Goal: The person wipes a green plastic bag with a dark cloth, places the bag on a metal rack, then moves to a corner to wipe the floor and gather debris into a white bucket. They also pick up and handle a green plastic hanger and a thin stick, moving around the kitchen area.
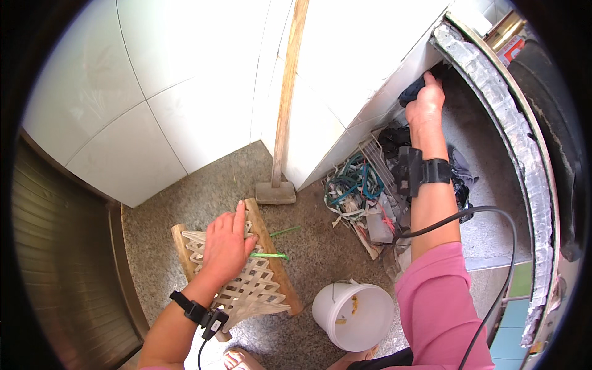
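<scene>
My left hand (pixel 229 245) lies palm down on the woven strap seat of a low wooden stool (pixel 249 282). Its index finger reaches to the end of one round wooden rail, and the thumb is spread apart. A bright green plastic strip (pixel 270 255) sticks out from the seat past that rail. Under a counter at the right, my right hand (pixel 426 99) is stretched far in, against dark blue cloth or plastic (pixel 410 92). Its fingers are mostly hidden, so whether it grips this is unclear. Black straps with small devices sit on both wrists.
A sledgehammer (pixel 276 193) leans on the white tiled wall. Tangled straps (pixel 354 182), a wire rack (pixel 377 155) and black plastic bags crowd the floor beneath the rough counter edge (pixel 508 111). A white bucket (pixel 329 312) with yellow scraps stands near my feet. A black cable crosses my right arm.
</scene>
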Tool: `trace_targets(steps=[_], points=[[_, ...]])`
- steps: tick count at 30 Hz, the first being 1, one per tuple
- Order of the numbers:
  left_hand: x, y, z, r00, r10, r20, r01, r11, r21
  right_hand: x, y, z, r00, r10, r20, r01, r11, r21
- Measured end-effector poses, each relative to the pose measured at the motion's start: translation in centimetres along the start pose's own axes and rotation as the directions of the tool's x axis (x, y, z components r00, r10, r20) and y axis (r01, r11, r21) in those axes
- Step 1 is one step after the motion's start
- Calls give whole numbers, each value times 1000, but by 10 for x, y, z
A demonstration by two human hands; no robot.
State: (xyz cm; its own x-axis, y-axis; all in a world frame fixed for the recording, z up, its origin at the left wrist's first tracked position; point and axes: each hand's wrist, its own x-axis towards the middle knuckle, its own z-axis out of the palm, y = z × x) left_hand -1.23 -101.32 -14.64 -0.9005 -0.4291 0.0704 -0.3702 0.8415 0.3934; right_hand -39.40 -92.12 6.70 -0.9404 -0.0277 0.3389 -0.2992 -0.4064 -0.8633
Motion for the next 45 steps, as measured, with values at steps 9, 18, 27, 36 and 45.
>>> trace_targets(steps=[9, 18, 27, 36, 45], points=[[1, 0, 1, 1000, 15, -20, -15, 1000, 17, -67, 20, -5, 758, -448, 474, 513, 858, -10], [1, 0, 1, 1000, -9, 8, 9, 1000, 18, 34, 73, -47, 954, 296, -44, -297, 955, -15], [4, 8, -8, 994, -88, 60, 93, 992, -82, -99, 40, -32, 963, 175, 203, -168, 984, -50], [71, 97, -8, 957, 233, -173, -285, 869, -405, -123, -77, -139, 941, 148, 305, -209, 961, 181], [178, 195, 19, 939, -97, 331, 341, 102, -935, -159, -158, -276, 918, 290, 269, -230, 944, -235]])
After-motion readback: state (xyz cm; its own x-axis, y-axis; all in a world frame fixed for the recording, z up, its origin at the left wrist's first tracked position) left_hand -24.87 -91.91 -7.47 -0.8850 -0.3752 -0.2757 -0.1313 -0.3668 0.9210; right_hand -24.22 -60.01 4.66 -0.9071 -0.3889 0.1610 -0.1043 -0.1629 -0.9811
